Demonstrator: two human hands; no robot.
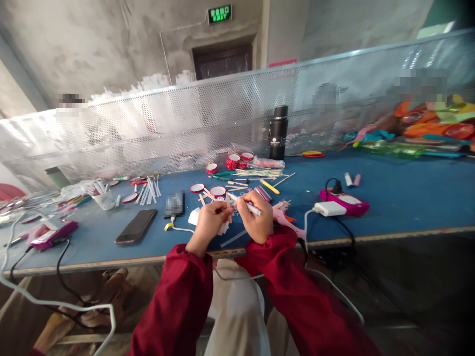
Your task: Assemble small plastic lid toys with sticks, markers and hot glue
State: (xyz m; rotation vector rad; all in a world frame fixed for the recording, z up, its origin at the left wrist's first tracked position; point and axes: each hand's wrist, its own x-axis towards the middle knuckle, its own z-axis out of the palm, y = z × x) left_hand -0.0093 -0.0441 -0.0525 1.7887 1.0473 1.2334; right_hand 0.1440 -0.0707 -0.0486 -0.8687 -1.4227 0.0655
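Observation:
My left hand (211, 221) is closed, pinching a flat wooden craft stick (228, 201) that points up from its fingertips. In my right hand (257, 217) is a white marker pen (254, 209), gripped like a writing tool, its tip end close to the stick. Whether the tip touches the wood I cannot tell. Just beyond my hands lie more craft sticks and a round red-rimmed lid (217, 191). A yellow stick (270, 187) rests past my right hand. Crumpled white paper (194, 216) sits left of my left hand, and pink material (287, 220) lies beside my right wrist.
A phone (136, 226), a smaller device (174, 203) with a white cable, and a cup of markers (103, 199) stand to the left. Toward the back are a black bottle (278, 133) and a perforated metal divider (208, 118). At right sits a magenta power strip (349, 202).

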